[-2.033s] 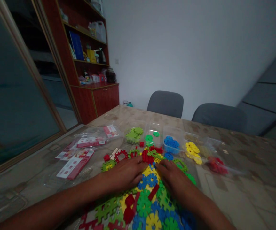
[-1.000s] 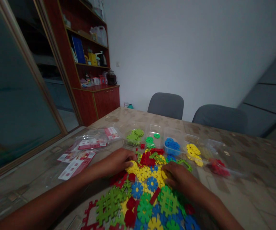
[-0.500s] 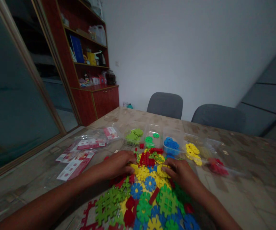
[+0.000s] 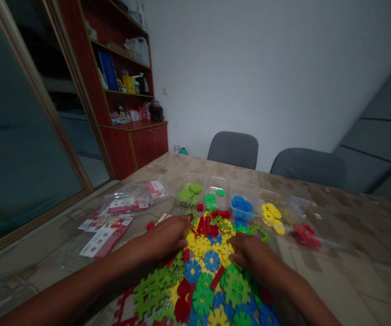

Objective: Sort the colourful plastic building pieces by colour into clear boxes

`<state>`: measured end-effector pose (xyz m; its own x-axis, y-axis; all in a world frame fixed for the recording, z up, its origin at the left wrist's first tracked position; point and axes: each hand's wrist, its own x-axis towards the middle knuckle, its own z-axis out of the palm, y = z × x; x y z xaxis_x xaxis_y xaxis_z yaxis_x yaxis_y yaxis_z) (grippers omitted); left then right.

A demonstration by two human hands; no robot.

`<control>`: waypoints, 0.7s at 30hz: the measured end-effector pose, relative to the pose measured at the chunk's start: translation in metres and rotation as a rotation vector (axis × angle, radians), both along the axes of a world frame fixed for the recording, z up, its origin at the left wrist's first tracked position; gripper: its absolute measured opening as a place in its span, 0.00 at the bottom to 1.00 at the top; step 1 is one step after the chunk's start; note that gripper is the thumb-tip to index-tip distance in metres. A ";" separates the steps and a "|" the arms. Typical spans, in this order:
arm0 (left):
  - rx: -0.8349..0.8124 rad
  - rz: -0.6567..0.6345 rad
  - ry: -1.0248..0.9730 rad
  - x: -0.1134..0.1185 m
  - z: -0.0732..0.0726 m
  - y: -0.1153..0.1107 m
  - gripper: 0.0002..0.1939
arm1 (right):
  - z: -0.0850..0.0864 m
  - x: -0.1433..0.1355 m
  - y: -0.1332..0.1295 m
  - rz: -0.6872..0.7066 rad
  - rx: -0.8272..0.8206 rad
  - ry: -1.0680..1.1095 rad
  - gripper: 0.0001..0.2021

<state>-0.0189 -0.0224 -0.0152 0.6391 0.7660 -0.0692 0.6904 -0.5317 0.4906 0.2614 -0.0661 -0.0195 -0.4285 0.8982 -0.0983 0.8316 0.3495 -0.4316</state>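
A heap of plastic snowflake discs and interlocking pieces in yellow, blue, green and red lies in front of me. My left hand [image 4: 172, 233] is at the heap's left side, thumb and fingers curled at the edge of a yellow snowflake disc [image 4: 190, 238]. On the right, my right hand [image 4: 251, 251] reaches in with bent fingers, and its thumb and forefinger close at the yellow discs [image 4: 226, 249]. Between the hands are blue discs [image 4: 212, 261] and red pieces [image 4: 207, 225]. Nearer to me are green lattice pieces [image 4: 152, 292] and green discs [image 4: 203, 299]. Dim light blurs the fingertips.
Behind the heap stand clear tubs with light green pieces [image 4: 190, 194], green discs [image 4: 210, 200], blue discs [image 4: 242, 206], yellow discs [image 4: 272, 217] and red pieces [image 4: 306, 236]. Clear packaging with printed cards [image 4: 107, 237] lies left. Two grey chairs [image 4: 233, 149] stand beyond the table.
My right hand has moved slightly down and toward me, uncovering a light green frame piece behind it. The yellow disc at its fingertips sits lower. My left hand has barely shifted.
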 end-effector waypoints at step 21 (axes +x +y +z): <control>0.020 0.036 0.011 -0.003 -0.010 -0.006 0.18 | -0.007 -0.012 0.000 -0.027 -0.079 0.157 0.25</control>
<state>-0.0219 -0.0281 -0.0248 0.6108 0.7895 -0.0601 0.7141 -0.5164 0.4726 0.2489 -0.0659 -0.0269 -0.4197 0.9019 -0.1024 0.7603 0.2877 -0.5824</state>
